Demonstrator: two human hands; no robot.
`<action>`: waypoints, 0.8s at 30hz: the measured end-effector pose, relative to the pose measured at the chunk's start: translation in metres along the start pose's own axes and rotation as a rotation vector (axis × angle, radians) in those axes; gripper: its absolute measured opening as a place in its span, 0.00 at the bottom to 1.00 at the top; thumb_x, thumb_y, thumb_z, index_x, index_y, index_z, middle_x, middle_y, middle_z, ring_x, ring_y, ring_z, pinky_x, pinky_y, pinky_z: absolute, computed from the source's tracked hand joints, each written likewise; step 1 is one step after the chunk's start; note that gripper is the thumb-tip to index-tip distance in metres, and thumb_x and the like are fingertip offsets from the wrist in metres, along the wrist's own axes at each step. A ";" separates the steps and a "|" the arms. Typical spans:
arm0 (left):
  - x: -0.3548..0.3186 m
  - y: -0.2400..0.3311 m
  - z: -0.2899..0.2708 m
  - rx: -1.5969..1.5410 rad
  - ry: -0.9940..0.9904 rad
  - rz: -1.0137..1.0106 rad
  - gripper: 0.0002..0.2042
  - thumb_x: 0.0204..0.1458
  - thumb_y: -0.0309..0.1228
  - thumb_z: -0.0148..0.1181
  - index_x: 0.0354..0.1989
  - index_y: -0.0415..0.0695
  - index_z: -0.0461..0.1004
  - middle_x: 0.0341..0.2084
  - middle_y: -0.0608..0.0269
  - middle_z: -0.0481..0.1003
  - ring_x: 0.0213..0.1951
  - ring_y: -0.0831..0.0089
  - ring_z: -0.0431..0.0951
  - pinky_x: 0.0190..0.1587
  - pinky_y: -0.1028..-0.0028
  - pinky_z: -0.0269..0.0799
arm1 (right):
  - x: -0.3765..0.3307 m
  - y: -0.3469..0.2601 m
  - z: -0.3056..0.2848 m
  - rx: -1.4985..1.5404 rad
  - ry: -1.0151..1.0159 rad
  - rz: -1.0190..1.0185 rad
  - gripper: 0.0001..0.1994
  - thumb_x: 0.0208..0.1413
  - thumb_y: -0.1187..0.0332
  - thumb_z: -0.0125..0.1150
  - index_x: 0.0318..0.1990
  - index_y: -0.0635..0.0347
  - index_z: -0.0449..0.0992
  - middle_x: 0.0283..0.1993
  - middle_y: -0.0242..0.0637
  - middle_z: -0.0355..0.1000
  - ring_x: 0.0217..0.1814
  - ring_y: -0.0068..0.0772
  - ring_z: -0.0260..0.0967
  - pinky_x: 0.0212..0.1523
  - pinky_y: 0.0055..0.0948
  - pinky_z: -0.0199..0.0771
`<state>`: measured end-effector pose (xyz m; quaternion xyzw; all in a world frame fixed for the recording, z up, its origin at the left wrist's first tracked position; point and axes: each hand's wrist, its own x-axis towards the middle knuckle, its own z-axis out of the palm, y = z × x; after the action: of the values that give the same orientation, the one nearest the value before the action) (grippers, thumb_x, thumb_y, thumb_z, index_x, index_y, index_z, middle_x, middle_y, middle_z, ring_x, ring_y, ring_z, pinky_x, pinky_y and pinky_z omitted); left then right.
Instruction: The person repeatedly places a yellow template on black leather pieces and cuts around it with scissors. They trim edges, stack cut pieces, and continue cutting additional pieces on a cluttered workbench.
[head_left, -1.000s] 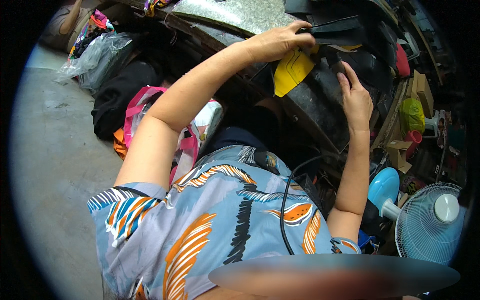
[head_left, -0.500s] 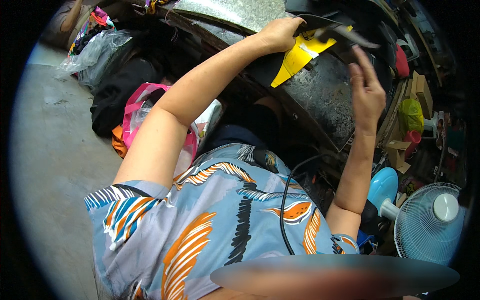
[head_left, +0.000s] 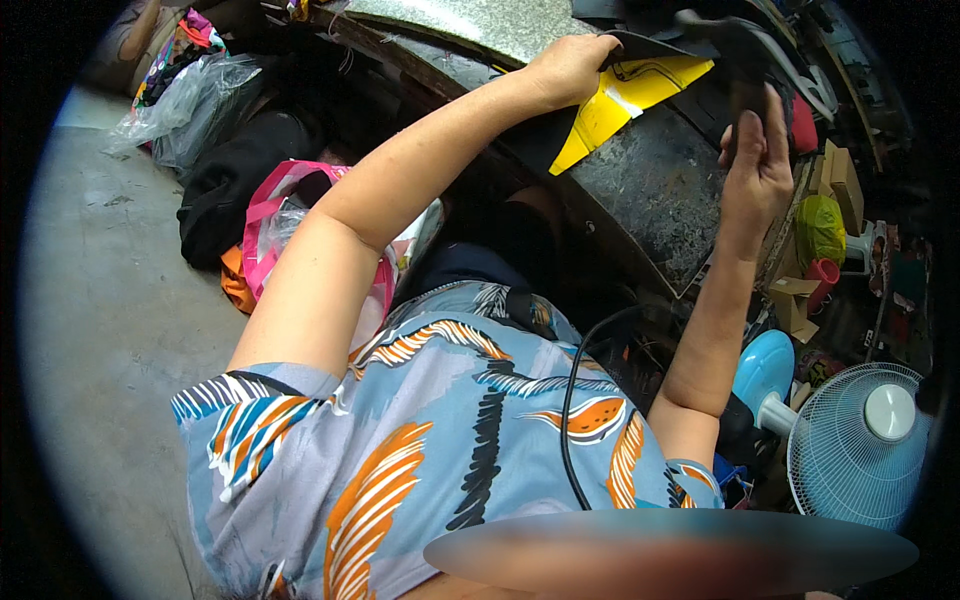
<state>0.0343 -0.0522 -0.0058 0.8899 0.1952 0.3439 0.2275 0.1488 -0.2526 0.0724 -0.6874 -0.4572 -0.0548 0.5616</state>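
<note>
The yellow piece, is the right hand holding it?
No, the left hand grips the yellow piece at its top edge, while the right hand is raised apart from it, fingers up.

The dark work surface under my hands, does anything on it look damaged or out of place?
Yes. The dark work surface looks worn, with pale scuffed patches and a chipped lower corner. The left hand grips a yellow and black piece at its upper edge; the right hand is raised beside it, touching nothing.

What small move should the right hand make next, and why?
Probably the right hand should reach across to the free yellow end of the yellow and black piece. The left hand pinches only its upper edge, the right hand is raised beside it with no grip, and the piece juts out over the worn dark worktop.
</note>
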 end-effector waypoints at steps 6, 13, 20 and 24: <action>-0.004 -0.003 0.000 -0.005 -0.029 0.010 0.21 0.48 0.21 0.58 0.53 0.41 0.72 0.44 0.44 0.77 0.49 0.47 0.76 0.52 0.58 0.72 | -0.006 0.005 0.017 -0.731 -0.416 0.016 0.21 0.58 0.41 0.54 0.59 0.24 0.72 0.32 0.46 0.78 0.36 0.50 0.77 0.36 0.42 0.76; -0.004 0.000 -0.003 0.028 -0.026 -0.017 0.19 0.51 0.22 0.59 0.54 0.40 0.71 0.45 0.45 0.77 0.49 0.49 0.76 0.53 0.60 0.72 | -0.002 0.007 0.004 -0.024 0.022 0.002 0.20 0.60 0.44 0.56 0.59 0.26 0.73 0.28 0.41 0.77 0.27 0.37 0.76 0.31 0.36 0.76; -0.002 0.009 -0.006 0.125 -0.033 0.088 0.19 0.51 0.24 0.55 0.53 0.46 0.74 0.42 0.52 0.77 0.47 0.53 0.77 0.50 0.59 0.73 | -0.010 0.008 0.003 -0.716 -0.381 -0.048 0.19 0.59 0.43 0.55 0.57 0.23 0.74 0.35 0.47 0.78 0.39 0.49 0.78 0.37 0.41 0.77; 0.004 0.008 -0.006 0.163 0.013 0.082 0.18 0.52 0.23 0.55 0.53 0.46 0.74 0.41 0.54 0.78 0.46 0.56 0.79 0.48 0.61 0.76 | -0.009 0.010 -0.007 -0.042 -0.033 -0.028 0.19 0.60 0.49 0.59 0.59 0.29 0.74 0.38 0.38 0.81 0.35 0.29 0.79 0.34 0.34 0.76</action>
<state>0.0345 -0.0549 0.0045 0.9105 0.1874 0.3414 0.1387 0.1536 -0.2633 0.0630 -0.6934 -0.4750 -0.0608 0.5385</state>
